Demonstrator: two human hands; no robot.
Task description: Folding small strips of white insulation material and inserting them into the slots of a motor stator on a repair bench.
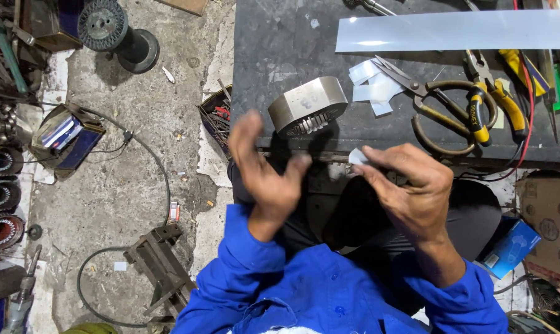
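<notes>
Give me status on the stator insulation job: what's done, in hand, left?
Done: several white slips lie cut beside the scissors. In hand: the right hand pinches one slip at its fingertips; the left hand is open, blurred, holding nothing. Left: the stator sits tilted on the bench; whether any slots are lined can't be told. The long sheet is still uncut.

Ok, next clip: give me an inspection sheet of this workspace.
Surface: dark bench top, scuffed.
Job's things: small white paper piece pinched in right hand; metal motor core on bench.
Clutter: scissors, pliers, white paper scraps, long white strip.
Grippers: left hand open, blurred, empty.
Cables: black cable on floor; red wire on bench.
Surroundings: concrete floor, wire spool, blue box.
</notes>
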